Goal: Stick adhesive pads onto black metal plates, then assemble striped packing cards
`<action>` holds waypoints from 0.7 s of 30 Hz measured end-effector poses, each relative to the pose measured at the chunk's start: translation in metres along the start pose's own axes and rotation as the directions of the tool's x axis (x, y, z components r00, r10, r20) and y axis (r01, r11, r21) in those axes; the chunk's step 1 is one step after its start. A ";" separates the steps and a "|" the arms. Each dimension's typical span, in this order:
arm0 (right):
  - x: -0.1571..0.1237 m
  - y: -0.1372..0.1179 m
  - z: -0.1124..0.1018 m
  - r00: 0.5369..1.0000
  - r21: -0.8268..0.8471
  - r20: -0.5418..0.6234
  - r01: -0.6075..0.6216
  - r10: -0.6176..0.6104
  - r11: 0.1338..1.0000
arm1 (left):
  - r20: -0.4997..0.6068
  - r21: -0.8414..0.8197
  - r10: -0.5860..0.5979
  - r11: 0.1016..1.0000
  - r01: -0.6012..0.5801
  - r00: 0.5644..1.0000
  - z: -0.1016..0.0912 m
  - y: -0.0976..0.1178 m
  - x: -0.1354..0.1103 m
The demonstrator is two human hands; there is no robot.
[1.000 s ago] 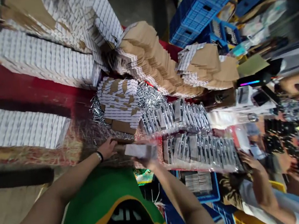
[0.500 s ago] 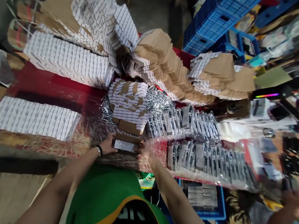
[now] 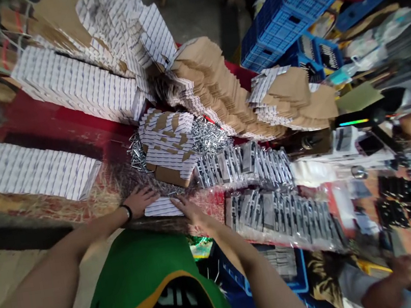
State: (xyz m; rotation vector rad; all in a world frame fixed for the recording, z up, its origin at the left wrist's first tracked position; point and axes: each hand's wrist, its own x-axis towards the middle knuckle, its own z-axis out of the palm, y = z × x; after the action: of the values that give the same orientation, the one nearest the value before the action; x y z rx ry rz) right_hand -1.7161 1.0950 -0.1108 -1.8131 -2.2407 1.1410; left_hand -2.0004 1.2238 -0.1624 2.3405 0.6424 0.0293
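A closed white cardboard box with blue stripes (image 3: 162, 207) lies on the table close to my body. My left hand (image 3: 141, 201) rests at its left end, fingers stretched out and touching the edge. At the opposite end, my right hand (image 3: 189, 210) is open, its extended fingers on the right corner of the box. Just beyond lies a stack of striped cardboard pieces (image 3: 168, 141), with loose metal pins or screws (image 3: 210, 135) heaped on both sides of it. To my right, grey-and-silver pieces in clear plastic (image 3: 245, 162) stand in two rows.
A row of striped boxes (image 3: 30, 167) lies at left, with a taller block of them (image 3: 75, 86) behind. Flat brown cartons (image 3: 210, 81) are piled across the back. Blue crates (image 3: 296, 12) stand at back right. A co-worker's hand (image 3: 404, 273) shows at lower right.
The box between my hands was open with a grey piece showing inside; now its striped lid covers it. Both hands have gone from gripping its ends to lying stretched against it.
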 end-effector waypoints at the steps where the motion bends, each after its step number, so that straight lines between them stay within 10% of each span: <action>1: -0.002 -0.004 0.001 0.999 -0.088 0.040 -0.003 0.006 0.996 | 0.049 0.109 0.022 0.994 -0.027 0.999 -0.003 0.006 -0.001; 5: 0.004 -0.020 0.013 0.988 -0.324 -0.059 -0.156 0.145 0.933 | 0.004 0.176 -0.012 0.984 0.011 1.000 0.007 0.031 0.012; 12: 0.016 -0.016 0.014 0.994 -0.306 -0.063 -0.100 0.085 0.947 | 0.016 0.023 -0.023 0.999 0.022 1.000 0.022 0.030 0.030; 21: 0.015 -0.036 0.019 0.951 -0.264 -0.221 -0.274 0.218 0.925 | 0.063 0.278 -0.096 0.958 0.075 0.993 0.017 0.065 0.032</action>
State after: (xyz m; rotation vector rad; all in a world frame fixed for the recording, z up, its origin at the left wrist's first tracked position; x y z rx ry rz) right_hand -1.7592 1.0961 -0.1107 -2.2624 -2.2122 0.6482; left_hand -1.9403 1.1866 -0.1389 2.5625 0.7498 -0.1992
